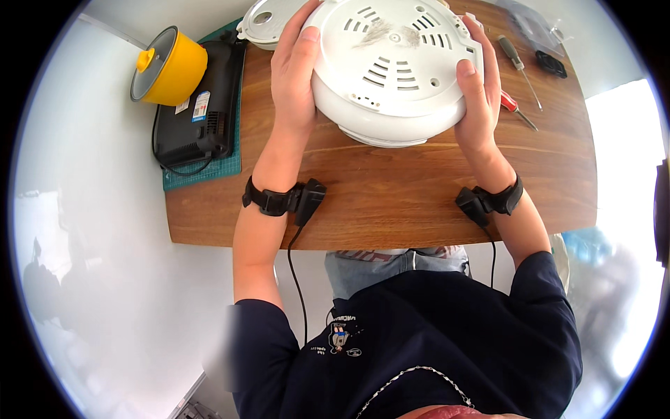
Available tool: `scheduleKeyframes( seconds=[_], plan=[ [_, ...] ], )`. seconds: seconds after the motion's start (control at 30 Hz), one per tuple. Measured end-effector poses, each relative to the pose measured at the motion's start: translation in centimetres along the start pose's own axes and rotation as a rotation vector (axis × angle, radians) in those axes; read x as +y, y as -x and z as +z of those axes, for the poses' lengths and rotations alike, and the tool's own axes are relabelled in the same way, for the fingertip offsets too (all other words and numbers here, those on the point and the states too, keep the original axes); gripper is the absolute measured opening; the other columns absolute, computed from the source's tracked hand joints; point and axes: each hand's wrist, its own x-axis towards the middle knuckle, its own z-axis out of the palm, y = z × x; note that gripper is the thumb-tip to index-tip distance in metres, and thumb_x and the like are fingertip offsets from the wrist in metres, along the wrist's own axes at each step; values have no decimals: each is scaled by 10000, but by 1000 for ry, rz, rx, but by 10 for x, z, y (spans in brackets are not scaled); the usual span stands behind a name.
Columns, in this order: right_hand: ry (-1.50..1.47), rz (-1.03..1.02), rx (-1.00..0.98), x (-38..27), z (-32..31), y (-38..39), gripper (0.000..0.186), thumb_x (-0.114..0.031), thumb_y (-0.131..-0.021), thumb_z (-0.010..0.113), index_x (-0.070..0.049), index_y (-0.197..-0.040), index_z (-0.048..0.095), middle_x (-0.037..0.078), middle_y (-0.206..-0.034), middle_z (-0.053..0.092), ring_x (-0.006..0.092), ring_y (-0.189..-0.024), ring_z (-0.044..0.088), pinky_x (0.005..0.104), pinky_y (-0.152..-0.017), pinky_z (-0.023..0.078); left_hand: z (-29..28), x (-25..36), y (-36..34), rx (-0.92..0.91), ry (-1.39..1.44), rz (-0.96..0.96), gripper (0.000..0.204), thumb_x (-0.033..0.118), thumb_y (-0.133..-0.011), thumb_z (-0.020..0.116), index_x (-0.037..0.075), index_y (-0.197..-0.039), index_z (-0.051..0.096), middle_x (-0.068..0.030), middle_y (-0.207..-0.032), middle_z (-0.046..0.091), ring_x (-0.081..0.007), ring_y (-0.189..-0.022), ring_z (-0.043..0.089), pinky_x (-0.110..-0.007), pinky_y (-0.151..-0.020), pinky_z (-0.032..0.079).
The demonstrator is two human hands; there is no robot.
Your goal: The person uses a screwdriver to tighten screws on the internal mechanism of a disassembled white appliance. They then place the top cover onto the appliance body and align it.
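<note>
A round white rice cooker body (pixel 391 77) is held over the far part of the table, tipped so that its underside faces me. Its base has groups of vent slots, a few screw holes and a grey smudge near the middle. My left hand (pixel 293 77) grips its left side, with the thumb on the rim of the base. On the opposite side my right hand (pixel 480 105) clasps the edge near a notch, its thumb also on the base. Both hands are closed on the body; some fingertips are hidden behind it.
A white lid-like part (pixel 264 22) lies behind my left hand. At left, a yellow pot (pixel 183 70) rests by a black appliance (pixel 188 133) on a green cutting mat (pixel 234 150). To the right are a grey-handled screwdriver (pixel 510 50), a red-handled screwdriver (pixel 511 103) and a black piece (pixel 551 64).
</note>
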Motion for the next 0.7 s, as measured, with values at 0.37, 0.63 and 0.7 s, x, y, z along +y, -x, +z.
scheduleKeyframes(
  seconds=[0.37, 0.63, 0.7],
  plan=[
    [10, -55, 12, 7, -3, -1, 708, -373, -1004, 549, 52, -1541, 372, 228, -1463, 533, 285, -1345, 517, 379, -1137, 387, -5, -3, -3, -14, -101, 70, 563, 293, -1092, 420, -114, -1479, 453, -204, -1418, 586, -262, -1315, 542, -369, -1142, 380],
    [38, 7, 25, 2, 1, 0, 704, -375, -987, 539, 57, -1525, 403, 205, -1451, 547, 262, -1322, 536, 357, -1122, 403, -6, -3, -2, -3, -49, 16, 507, 239, -1089, 433, -103, -1460, 478, -184, -1388, 608, -234, -1283, 555, -354, -1121, 394],
    [-15, 37, 47, 4, 3, 0, 694, -369, -978, 532, 64, -1508, 416, 205, -1437, 561, 267, -1298, 563, 369, -1100, 442, -6, -5, -3, -14, -77, 35, 502, 236, -1092, 427, -103, -1459, 479, -178, -1381, 610, -225, -1271, 557, -350, -1116, 397]
  ],
)
